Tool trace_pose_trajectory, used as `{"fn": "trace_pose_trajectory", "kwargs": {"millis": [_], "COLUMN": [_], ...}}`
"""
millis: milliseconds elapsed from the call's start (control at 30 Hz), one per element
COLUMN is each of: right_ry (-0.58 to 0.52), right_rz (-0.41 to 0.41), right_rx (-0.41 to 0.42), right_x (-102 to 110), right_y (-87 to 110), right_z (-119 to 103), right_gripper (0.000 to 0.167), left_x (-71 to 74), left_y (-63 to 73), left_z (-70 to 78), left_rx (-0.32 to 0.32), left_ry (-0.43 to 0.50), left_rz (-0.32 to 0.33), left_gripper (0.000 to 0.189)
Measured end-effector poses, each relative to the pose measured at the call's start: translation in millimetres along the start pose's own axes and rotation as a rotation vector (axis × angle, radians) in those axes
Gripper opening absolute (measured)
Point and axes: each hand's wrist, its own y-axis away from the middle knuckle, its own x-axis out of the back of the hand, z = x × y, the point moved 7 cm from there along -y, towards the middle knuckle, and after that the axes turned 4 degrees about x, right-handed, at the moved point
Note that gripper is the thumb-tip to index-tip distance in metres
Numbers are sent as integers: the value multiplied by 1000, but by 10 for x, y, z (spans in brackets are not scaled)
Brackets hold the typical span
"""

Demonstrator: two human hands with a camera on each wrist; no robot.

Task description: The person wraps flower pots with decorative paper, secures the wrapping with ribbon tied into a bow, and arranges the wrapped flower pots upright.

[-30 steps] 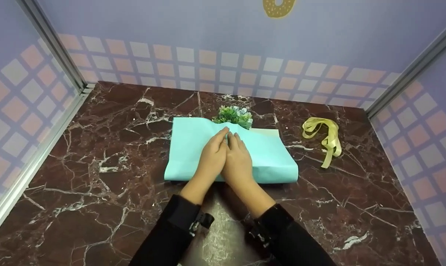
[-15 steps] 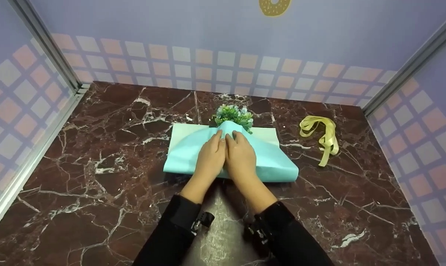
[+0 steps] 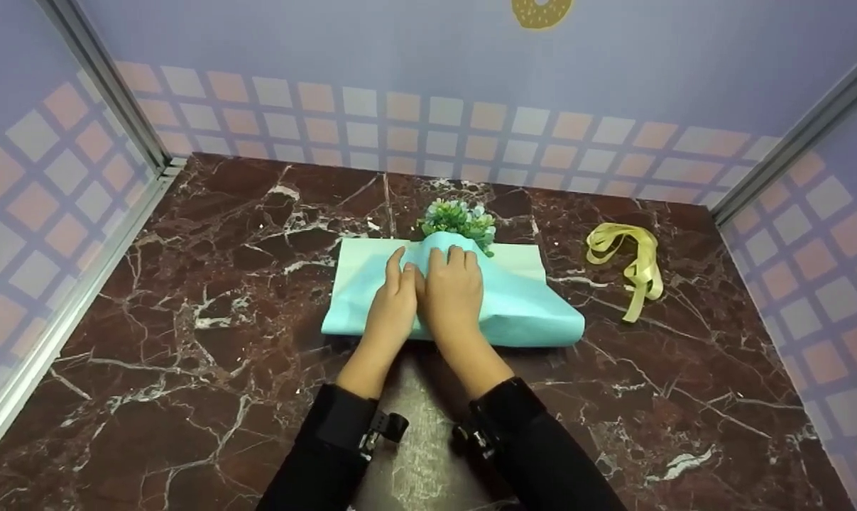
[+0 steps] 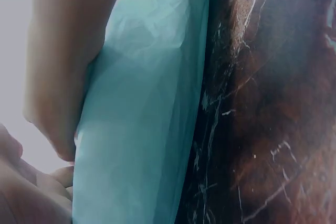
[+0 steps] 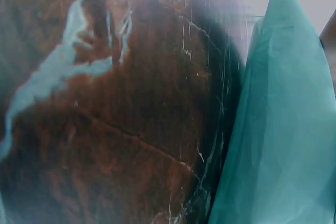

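A sheet of turquoise wrapping paper point(image 3: 520, 301) with a pale inner side is folded up around a bunch of artificial flowers point(image 3: 460, 216), whose green and pale blue heads stick out at the far end. My right hand point(image 3: 453, 294) grips the gathered paper just below the flowers, fingers bent over the fold. Close against its left side, my left hand point(image 3: 392, 305) lies on the paper with index finger and thumb extended and apart; its other fingers are mostly hidden. In both wrist views the rolled near side of the turquoise paper point(image 4: 131, 119) point(image 5: 283, 129) bulges above the tabletop.
A loosely looped yellow ribbon point(image 3: 641, 270) lies to the right of the paper on the dark red marbled table point(image 3: 187, 397). Lilac walls with a pink and white check pattern point(image 3: 446, 113) enclose the back and both sides.
The paper's left flap has come down off its far left corner, baring the pale layer. My left hand has parted from the right and opened, while the right fingers have curled over the paper.
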Motion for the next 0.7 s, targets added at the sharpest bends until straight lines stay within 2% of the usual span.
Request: {"fn": "trace_pose_trajectory", "kwargs": {"millis": [233,367,467,600,700], "right_ry": [57,103,129,139,136], "right_rz": [-62,-142,-214,-264,-264], "right_rx": [35,54,65,89,97], "right_x": [-38,-74,-117,-138,-131], "right_y": [46,85,102,116,125], "right_z": [-47,-55,-52,-55,-41], "right_gripper": [41,54,60,63,65], "left_x": [162,320,468,629,654], "left_y": [98,187,244,311,367], "left_z": [-110,-231,-360,-569,-731], "left_rx": [28,62,88,126,205], "left_ry": [-31,30,130,350,547], "left_rz": [12,58,158,309,352], "left_gripper": [54,53,49,46,51]}}
